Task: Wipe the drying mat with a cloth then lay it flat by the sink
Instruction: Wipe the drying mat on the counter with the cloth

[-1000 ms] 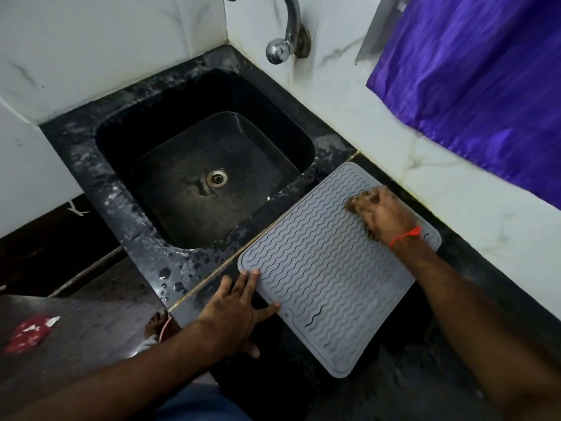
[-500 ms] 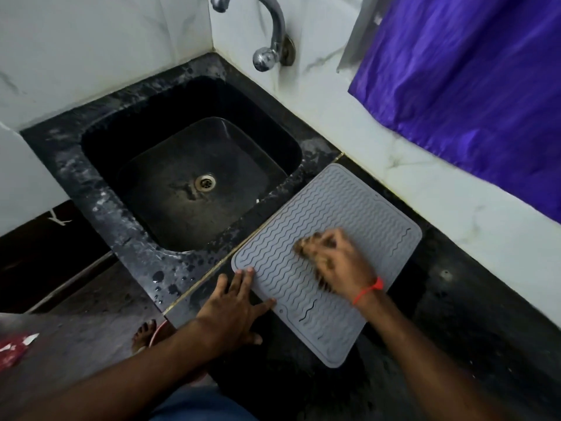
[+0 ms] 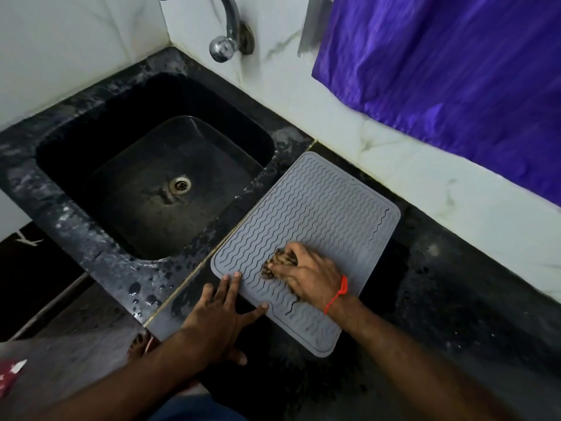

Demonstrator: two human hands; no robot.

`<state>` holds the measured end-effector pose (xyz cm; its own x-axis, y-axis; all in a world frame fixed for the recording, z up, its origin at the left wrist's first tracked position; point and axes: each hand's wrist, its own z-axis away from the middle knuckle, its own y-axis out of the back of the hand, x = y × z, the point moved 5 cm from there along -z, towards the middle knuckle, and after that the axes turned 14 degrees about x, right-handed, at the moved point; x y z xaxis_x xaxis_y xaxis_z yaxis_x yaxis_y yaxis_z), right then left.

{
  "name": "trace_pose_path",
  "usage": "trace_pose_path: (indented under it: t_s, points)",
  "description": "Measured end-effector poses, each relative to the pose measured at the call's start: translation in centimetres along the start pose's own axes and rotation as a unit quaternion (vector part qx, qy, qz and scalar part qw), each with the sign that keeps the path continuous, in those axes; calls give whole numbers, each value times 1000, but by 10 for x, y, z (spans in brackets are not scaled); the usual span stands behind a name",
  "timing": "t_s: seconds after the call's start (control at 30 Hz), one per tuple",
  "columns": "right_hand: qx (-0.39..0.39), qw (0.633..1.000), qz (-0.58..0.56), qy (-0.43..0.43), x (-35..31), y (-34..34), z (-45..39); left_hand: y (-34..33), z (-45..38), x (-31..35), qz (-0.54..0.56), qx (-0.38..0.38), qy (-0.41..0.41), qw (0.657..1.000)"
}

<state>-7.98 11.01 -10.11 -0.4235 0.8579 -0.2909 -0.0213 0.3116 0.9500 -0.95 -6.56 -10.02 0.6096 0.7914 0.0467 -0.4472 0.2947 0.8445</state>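
Note:
A grey drying mat [image 3: 321, 214] with wavy ridges lies flat on the dark counter, right of the black sink [image 3: 91, 226]. My right hand [image 3: 306, 273] presses a small bunched brown patterned cloth [image 3: 279, 261] onto the mat's near half; most of the cloth is hidden under the fingers. A red thread is tied round that wrist. My left hand [image 3: 221, 314] lies spread flat on the counter at the mat's near-left corner, fingertips touching the mat's edge.
A chrome tap [image 3: 226, 41] juts from the white marble wall above the sink. A purple curtain [image 3: 455, 62] hangs at the upper right. The sink rim is wet with droplets. The dark counter [image 3: 455, 299] extends right of the mat. A bare foot [image 3: 138, 344] shows below the counter edge.
My right hand has drawn the cloth from the mat's far corner toward the near half. The left hand stayed at the near-left corner. The camera has shifted a little.

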Motion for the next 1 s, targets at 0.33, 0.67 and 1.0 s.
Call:
trace_pose_path:
  t_s: [0.33, 0.67, 1.0]
  points:
    - [48, 975, 80, -200, 198, 46, -96, 6, 0, 3, 33, -47, -21, 998]
    - [157, 962, -75, -208, 134, 81, -75, 22, -7, -7, 9, -8, -19, 1000]
    - [10, 995, -69, -72, -33, 13, 47, 7, -11, 11, -9, 25, -31, 999]
